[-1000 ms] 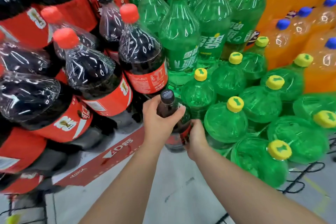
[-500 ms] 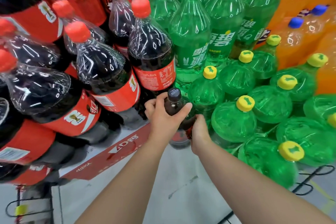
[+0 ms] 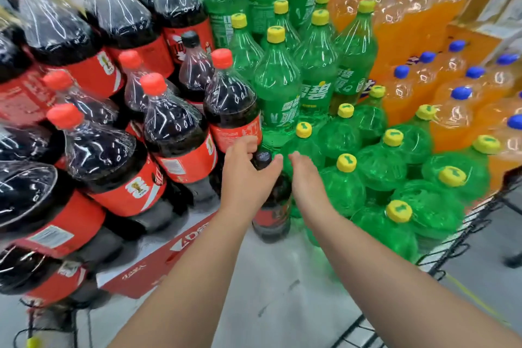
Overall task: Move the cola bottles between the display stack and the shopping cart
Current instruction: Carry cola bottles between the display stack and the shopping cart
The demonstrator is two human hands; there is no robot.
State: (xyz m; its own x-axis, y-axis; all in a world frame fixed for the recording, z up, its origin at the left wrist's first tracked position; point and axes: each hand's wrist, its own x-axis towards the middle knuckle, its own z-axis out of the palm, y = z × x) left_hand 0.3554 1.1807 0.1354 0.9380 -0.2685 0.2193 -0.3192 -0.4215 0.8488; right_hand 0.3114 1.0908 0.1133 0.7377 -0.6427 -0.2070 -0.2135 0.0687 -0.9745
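Observation:
A black-capped cola bottle (image 3: 271, 214) stands upright on the grey shelf (image 3: 262, 285), between the cola stack and the green bottles. My left hand (image 3: 247, 175) grips its neck just under the cap. My right hand (image 3: 306, 178) lies against the bottle's right side, fingers straight and pointing forward. Red-capped cola bottles (image 3: 175, 127) in shrink wrap fill the display stack on the left, some leaning. No shopping cart basket is recognisable.
Green lemon-lime bottles (image 3: 347, 178) with yellow caps crowd the right of my hands. Orange soda bottles (image 3: 452, 87) with blue caps stand far right. A red cardboard tray (image 3: 169, 260) edges the cola stack. A black wire rack rim (image 3: 440, 251) runs along the right.
The view has pulled back and tilted up. My right hand has let go of the bottle's body and now lies straight beside it. My left hand keeps its grip on the neck.

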